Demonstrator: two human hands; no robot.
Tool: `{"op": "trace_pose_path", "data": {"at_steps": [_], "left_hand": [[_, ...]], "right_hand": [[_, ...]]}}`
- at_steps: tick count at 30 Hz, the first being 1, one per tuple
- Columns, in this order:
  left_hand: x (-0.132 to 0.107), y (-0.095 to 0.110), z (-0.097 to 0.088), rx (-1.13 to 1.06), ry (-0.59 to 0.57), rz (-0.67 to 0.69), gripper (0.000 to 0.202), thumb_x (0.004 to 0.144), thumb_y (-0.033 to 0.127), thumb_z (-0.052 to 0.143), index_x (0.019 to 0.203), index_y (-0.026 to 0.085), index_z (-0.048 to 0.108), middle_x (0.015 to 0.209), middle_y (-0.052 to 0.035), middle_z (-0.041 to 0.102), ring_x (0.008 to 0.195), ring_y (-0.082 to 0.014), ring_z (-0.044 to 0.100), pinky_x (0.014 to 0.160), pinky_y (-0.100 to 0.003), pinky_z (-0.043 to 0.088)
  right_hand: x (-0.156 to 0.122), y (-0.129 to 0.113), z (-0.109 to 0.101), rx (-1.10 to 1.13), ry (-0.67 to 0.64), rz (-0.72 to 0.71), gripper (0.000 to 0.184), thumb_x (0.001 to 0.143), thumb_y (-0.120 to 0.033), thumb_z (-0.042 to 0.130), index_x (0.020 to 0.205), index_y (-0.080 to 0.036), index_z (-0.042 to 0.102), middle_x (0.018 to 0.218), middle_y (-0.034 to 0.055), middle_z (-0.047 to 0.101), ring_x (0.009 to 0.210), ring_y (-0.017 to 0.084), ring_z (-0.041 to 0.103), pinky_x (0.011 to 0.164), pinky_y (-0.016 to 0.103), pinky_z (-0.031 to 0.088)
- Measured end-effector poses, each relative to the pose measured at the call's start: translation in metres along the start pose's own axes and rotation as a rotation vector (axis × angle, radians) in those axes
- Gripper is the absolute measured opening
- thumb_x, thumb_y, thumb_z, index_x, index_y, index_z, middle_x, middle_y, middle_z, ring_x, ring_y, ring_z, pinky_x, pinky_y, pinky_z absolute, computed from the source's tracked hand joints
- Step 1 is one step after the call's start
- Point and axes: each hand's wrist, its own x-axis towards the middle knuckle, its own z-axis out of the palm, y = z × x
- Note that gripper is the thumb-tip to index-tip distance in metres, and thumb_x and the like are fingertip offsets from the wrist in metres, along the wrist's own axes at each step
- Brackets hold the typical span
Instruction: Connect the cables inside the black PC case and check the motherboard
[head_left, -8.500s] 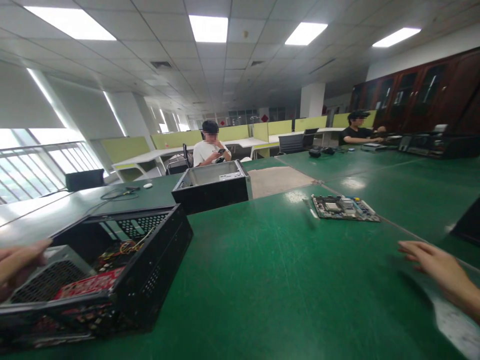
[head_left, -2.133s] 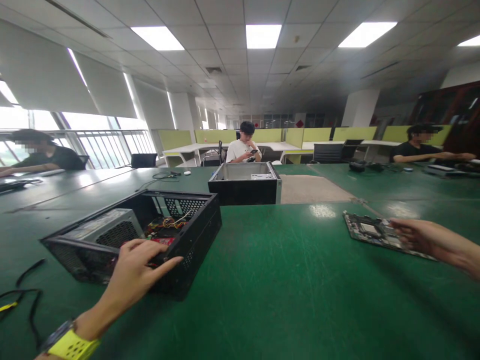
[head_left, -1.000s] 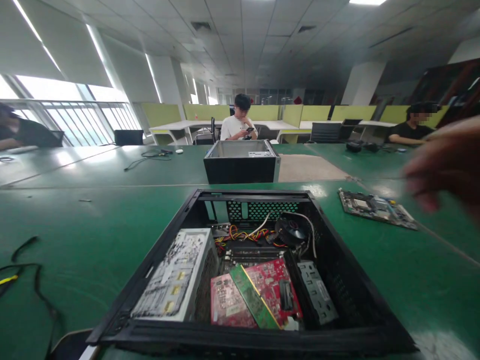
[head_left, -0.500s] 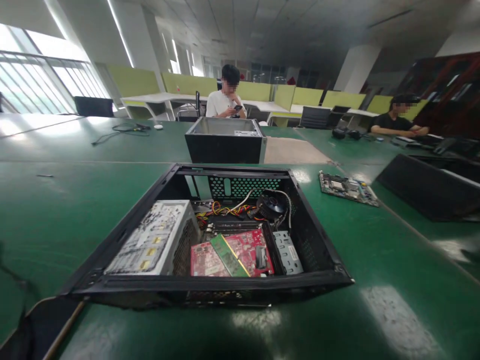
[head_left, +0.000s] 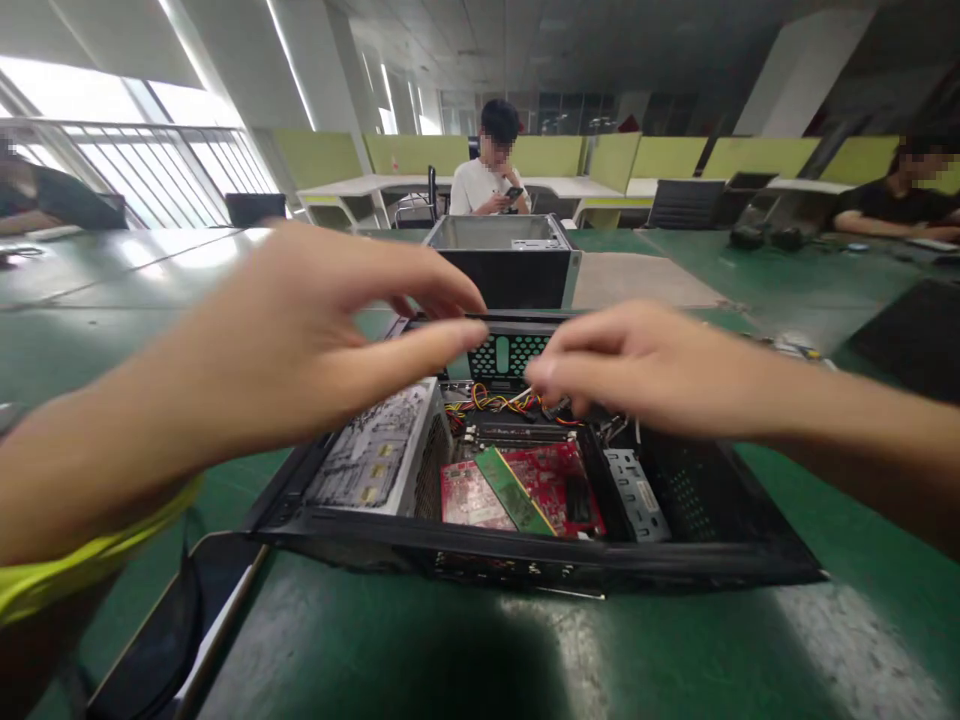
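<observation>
My left hand [head_left: 352,330] hangs over the left side of an open black computer case [head_left: 517,545], thumb and fingers apart and nothing between them. My right hand [head_left: 622,370] is above the case's right rear part, its fingers curled in and blurred; whether they hold anything does not show. Inside the case, a green memory module [head_left: 514,490] lies aslant on a red circuit board [head_left: 469,495]. A grey power supply [head_left: 375,450] fills the left side. Colored cables [head_left: 487,400] run behind, and a metal drive bracket [head_left: 637,495] stands at right. My right hand covers the black fan.
A second computer case [head_left: 499,275] stands behind, beside a beige sheet [head_left: 645,280] on the green table [head_left: 360,640]. A dark panel [head_left: 172,640] is at lower left. A person [head_left: 487,185] sits opposite with a phone; other people sit at both sides.
Both my hands have come into view above the open case. The view has shifted, so the case appears farther right. The memory module and red board keep their places inside it.
</observation>
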Motion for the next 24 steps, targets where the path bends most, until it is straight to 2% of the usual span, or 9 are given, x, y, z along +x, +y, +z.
{"op": "trace_pose_path", "data": {"at_steps": [2, 3, 5, 8, 11, 15, 18, 21, 24], "left_hand": [[0.014, -0.01, 0.018, 0.043, -0.147, 0.093, 0.051, 0.09, 0.059, 0.038, 0.113, 0.02, 0.061, 0.109, -0.0058, 0.064, 0.095, -0.0228, 0.06, 0.085, -0.036, 0.047], [0.022, -0.019, 0.028, 0.08, -0.196, 0.128, 0.053, 0.087, 0.061, 0.041, 0.115, 0.02, 0.06, 0.114, -0.007, 0.062, 0.102, -0.026, 0.058, 0.089, -0.039, 0.045], [0.036, -0.045, 0.051, 0.145, -0.18, 0.112, 0.062, 0.085, 0.063, 0.044, 0.126, 0.018, 0.051, 0.131, -0.0111, 0.052, 0.118, -0.0317, 0.047, 0.1, -0.044, 0.037], [0.051, -0.087, 0.082, 0.092, -0.159, -0.008, 0.071, 0.088, 0.062, 0.035, 0.136, 0.01, 0.039, 0.137, -0.0172, 0.044, 0.123, -0.0319, 0.042, 0.103, -0.043, 0.033], [0.054, -0.11, 0.103, -0.009, -0.228, -0.043, 0.073, 0.089, 0.062, 0.03, 0.135, 0.005, 0.038, 0.131, -0.0194, 0.048, 0.118, -0.0307, 0.046, 0.101, -0.041, 0.036], [0.048, -0.105, 0.111, -0.029, -0.166, -0.071, 0.074, 0.088, 0.063, 0.03, 0.133, 0.006, 0.041, 0.13, -0.0193, 0.047, 0.116, -0.0324, 0.046, 0.101, -0.044, 0.036], [0.04, -0.094, 0.107, -0.044, -0.157, -0.081, 0.078, 0.086, 0.067, 0.03, 0.133, 0.006, 0.041, 0.129, -0.0193, 0.048, 0.116, -0.0333, 0.046, 0.101, -0.046, 0.036], [0.033, -0.087, 0.107, -0.048, -0.154, -0.088, 0.081, 0.086, 0.068, 0.03, 0.134, 0.003, 0.039, 0.13, -0.0213, 0.048, 0.118, -0.0335, 0.045, 0.102, -0.044, 0.036], [0.033, -0.077, 0.107, -0.027, -0.135, -0.104, 0.076, 0.087, 0.062, 0.036, 0.134, 0.003, 0.04, 0.132, -0.0216, 0.046, 0.121, -0.0321, 0.044, 0.103, -0.042, 0.036]], "right_hand": [[0.018, 0.009, 0.032, -0.2, -0.211, -0.012, 0.039, 0.085, -0.05, 0.05, 0.084, -0.016, 0.067, 0.077, 0.0057, 0.067, 0.068, 0.018, 0.061, 0.06, 0.029, 0.044], [0.025, 0.016, 0.047, -0.31, -0.249, -0.035, 0.04, 0.082, -0.052, 0.054, 0.087, -0.015, 0.067, 0.083, 0.0085, 0.068, 0.072, 0.021, 0.062, 0.063, 0.031, 0.045], [0.037, 0.029, 0.071, -0.407, -0.312, -0.104, 0.051, 0.078, -0.058, 0.056, 0.1, -0.013, 0.065, 0.097, 0.0134, 0.067, 0.084, 0.025, 0.062, 0.069, 0.034, 0.046], [0.046, 0.042, 0.086, -0.279, -0.498, -0.139, 0.061, 0.077, -0.067, 0.051, 0.109, -0.016, 0.061, 0.098, 0.0118, 0.066, 0.084, 0.024, 0.062, 0.069, 0.032, 0.046], [0.044, 0.04, 0.087, -0.284, -0.512, -0.043, 0.055, 0.075, -0.067, 0.054, 0.101, -0.02, 0.064, 0.09, 0.0089, 0.068, 0.078, 0.025, 0.063, 0.063, 0.032, 0.046], [0.03, 0.029, 0.087, -0.382, -0.401, 0.068, 0.039, 0.072, -0.058, 0.062, 0.087, -0.022, 0.065, 0.08, 0.007, 0.067, 0.073, 0.026, 0.063, 0.061, 0.034, 0.045], [0.019, 0.03, 0.09, -0.332, -0.395, 0.092, 0.039, 0.068, -0.055, 0.067, 0.09, -0.024, 0.066, 0.082, 0.0061, 0.068, 0.074, 0.027, 0.064, 0.061, 0.033, 0.045], [0.019, 0.035, 0.093, -0.245, -0.408, 0.03, 0.037, 0.07, -0.05, 0.068, 0.098, -0.024, 0.067, 0.087, 0.0054, 0.069, 0.081, 0.026, 0.064, 0.067, 0.033, 0.045], [0.028, 0.038, 0.095, -0.142, -0.403, -0.096, 0.028, 0.074, -0.041, 0.068, 0.094, -0.022, 0.07, 0.089, 0.0043, 0.069, 0.087, 0.022, 0.062, 0.075, 0.03, 0.044]]}}
